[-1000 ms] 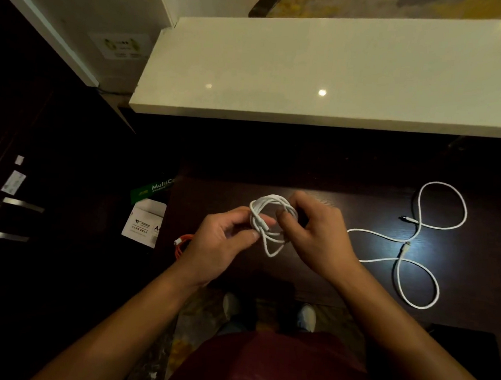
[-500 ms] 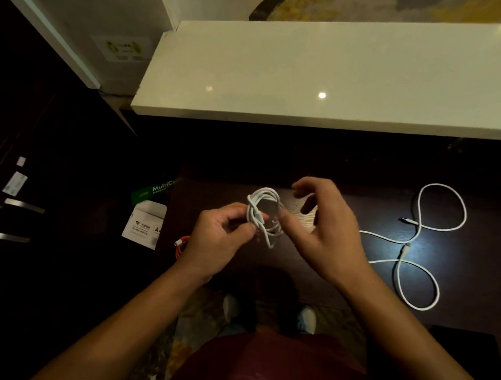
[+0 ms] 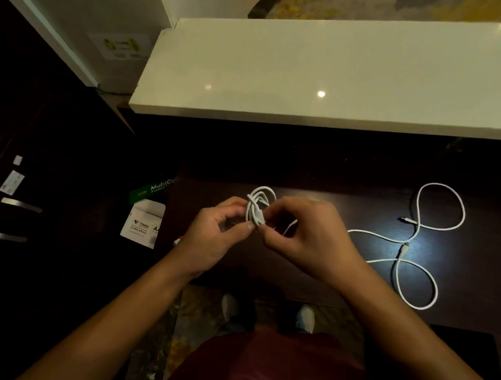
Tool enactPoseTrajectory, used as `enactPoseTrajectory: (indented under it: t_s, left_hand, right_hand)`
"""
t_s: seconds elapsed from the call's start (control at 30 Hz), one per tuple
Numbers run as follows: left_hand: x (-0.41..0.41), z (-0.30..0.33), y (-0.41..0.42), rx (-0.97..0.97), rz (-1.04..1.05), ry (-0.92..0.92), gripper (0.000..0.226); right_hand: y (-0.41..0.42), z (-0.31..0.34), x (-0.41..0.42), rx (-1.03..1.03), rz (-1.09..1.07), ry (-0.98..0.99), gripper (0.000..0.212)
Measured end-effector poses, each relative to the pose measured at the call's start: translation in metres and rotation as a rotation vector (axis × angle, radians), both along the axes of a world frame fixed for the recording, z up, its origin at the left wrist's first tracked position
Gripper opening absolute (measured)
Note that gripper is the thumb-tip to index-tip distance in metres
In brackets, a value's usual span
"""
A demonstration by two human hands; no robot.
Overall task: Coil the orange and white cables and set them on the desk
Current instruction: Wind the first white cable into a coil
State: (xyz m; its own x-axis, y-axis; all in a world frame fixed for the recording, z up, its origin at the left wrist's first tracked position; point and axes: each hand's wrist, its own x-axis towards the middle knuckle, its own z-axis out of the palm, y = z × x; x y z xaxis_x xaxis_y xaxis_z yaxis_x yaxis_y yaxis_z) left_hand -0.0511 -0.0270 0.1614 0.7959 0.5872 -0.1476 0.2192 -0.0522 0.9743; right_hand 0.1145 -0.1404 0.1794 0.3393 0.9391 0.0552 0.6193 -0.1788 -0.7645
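White cable coil (image 3: 257, 205): pinched above the surface (image 3: 346, 202) by left hand (image 3: 213, 237); right hand (image 3: 308, 235), apart half a second ago, now re-clamped on its tail. Tying-off judged near. Second white cable (image 3: 417, 246) lies uncoiled.

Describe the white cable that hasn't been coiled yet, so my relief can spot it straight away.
Look at the dark desk below the long pale ledge. To the right of both hands lies the loose white cable, sprawled flat in a figure-eight. Unlike the small white coil pinched between the left hand and right hand, nobody touches it.
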Motion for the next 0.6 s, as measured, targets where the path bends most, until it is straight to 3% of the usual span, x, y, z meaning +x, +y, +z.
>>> enactPoseTrajectory:
  t_s: [0.27,0.4,0.5,0.53,0.6]
  left_hand:
    - [0.002,-0.002,0.005,-0.012,-0.003,0.060,0.026]
    - [0.005,-0.003,0.005,0.032,-0.010,0.085,0.033]
    - [0.007,0.000,0.006,0.077,0.031,0.123,0.024]
    - [0.007,0.001,0.006,0.094,0.059,0.114,0.028]
    - [0.004,0.002,0.008,0.118,0.084,0.059,0.058]
  right_hand:
    - [-0.002,0.006,-0.007,0.003,0.064,-0.382,0.040]
    - [0.002,-0.001,-0.011,-0.067,0.086,-0.444,0.033]
    - [0.004,-0.004,-0.013,-0.023,0.048,-0.421,0.031]
    - [0.003,-0.004,-0.012,-0.010,0.041,-0.403,0.034]
    - [0.003,-0.004,-0.009,-0.010,0.054,-0.365,0.037]
